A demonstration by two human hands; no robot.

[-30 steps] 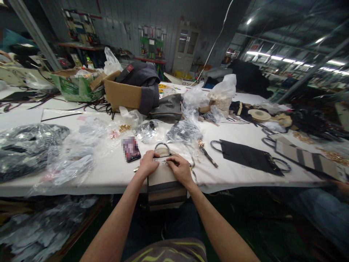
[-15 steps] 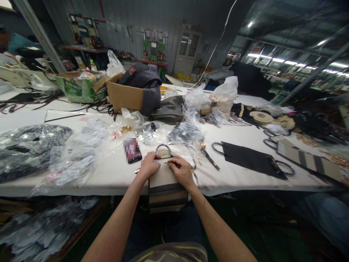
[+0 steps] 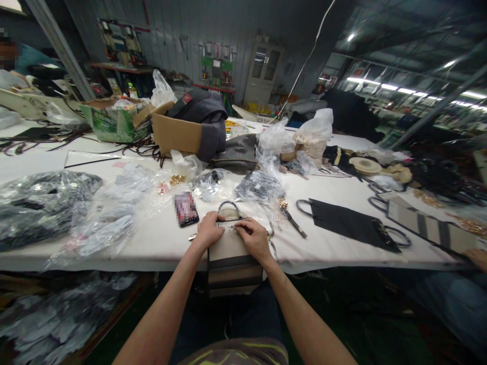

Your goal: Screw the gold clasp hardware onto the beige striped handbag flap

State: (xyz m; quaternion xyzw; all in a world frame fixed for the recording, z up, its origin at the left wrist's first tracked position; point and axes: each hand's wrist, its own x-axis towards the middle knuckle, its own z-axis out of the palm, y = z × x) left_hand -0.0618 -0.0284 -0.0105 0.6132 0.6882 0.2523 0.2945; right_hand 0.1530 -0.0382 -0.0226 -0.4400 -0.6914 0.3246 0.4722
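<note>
Lying across the table's (image 3: 167,251) near edge, the striped bag (image 3: 234,261) sits between both hands, its beige top part on the white cloth (image 3: 315,256) and its dark and tan bands reaching past the edge above the person's lap. Its handle (image 3: 229,204) arches up from the far end, away from the person.

The left hand (image 3: 210,230) rests on the bag's upper left, fingers bent toward the top edge and thumb on the beige face; whether it grips or only presses, I cannot tell. The right hand (image 3: 253,237) is on the upper right, thumb and forefinger brought close together over small metal bits (image 3: 231,227) — too small to tell whether one is pinched.

Just left of the hands lies a phone (image 3: 186,209), with a shiny metal piece (image 3: 192,236) near the left wrist. Beyond are gold parts (image 3: 177,180) and clear plastic (image 3: 220,186). To the right, a dark strip (image 3: 294,223) lies slanted, then a black panel (image 3: 344,223) with handles, and farther on a striped panel (image 3: 422,223) — a co-worker's hand (image 3: 477,257) is at its near end. Behind stand a cardboard box (image 3: 177,133) holding dark cloth (image 3: 213,121) and, left of it, a green box (image 3: 114,121).
</note>
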